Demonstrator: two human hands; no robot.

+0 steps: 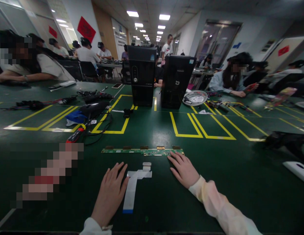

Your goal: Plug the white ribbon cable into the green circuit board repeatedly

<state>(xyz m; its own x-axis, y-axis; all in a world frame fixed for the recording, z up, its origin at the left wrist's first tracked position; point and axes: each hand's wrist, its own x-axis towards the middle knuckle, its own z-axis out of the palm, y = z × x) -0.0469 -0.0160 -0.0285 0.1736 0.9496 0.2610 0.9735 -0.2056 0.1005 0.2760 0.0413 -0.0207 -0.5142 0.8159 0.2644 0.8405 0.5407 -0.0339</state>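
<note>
A long, narrow green circuit board (152,152) lies crosswise on the dark green table, with copper-coloured tabs along its far edge. My right hand (184,167) rests palm down, its spread fingertips at the board's right end. My left hand (112,186) lies on the table with its fingers loosely apart and grips nothing. Just right of it is a white flat ribbon cable (130,195), folded near its top and tipped with blue at the near end. The left fingertips are close to the fold; whether they touch it I cannot tell.
Two black computer towers (142,76) (177,81) stand at the back. Yellow tape (110,132) marks the table. Left are a red-and-black tool handle (76,135), a black item with cable (95,110) and a pixelated patch. A white basket (195,98) sits right. People sit around.
</note>
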